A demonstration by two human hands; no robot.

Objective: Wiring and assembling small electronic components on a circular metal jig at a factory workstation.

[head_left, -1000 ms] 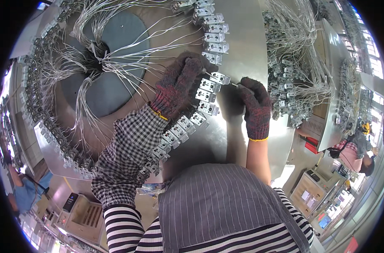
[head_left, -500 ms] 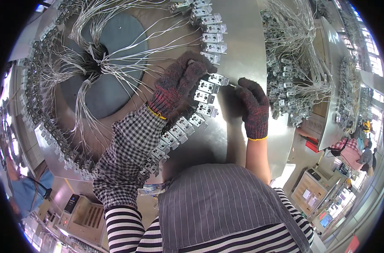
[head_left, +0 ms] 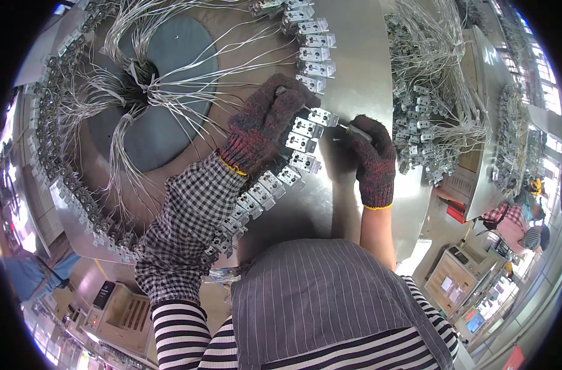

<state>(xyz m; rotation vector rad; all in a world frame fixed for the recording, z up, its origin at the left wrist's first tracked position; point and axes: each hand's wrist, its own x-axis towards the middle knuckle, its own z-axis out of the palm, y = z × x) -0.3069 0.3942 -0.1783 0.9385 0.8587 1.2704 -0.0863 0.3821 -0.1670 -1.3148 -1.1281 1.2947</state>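
Observation:
A curved row of small silver metal switch units (head_left: 302, 143) lines the rim of a round turntable (head_left: 235, 61). My left hand (head_left: 268, 120), in a dark red-and-black knit glove, is closed beside one unit (head_left: 323, 117) of the row. A thin silver wire end (head_left: 305, 109) shows at its fingertips; the rest is hidden by the glove. To the right, my gloved right hand (head_left: 375, 160) pinches a slim pen-like tool (head_left: 359, 132). Its thin metal tip points left at that unit's shaft, a small gap away.
Bundles of thin silver wires (head_left: 170, 92) fan out from the turntable's centre to the units. A metal tabletop (head_left: 349, 49) lies to the right, and beyond it a heap of wired units (head_left: 417, 132). A person in pink (head_left: 509, 228) is at far right.
My right hand has tilted and the tool has turned a little, more of its shank now showing. The left hand stays by the same unit, with a very slight shift.

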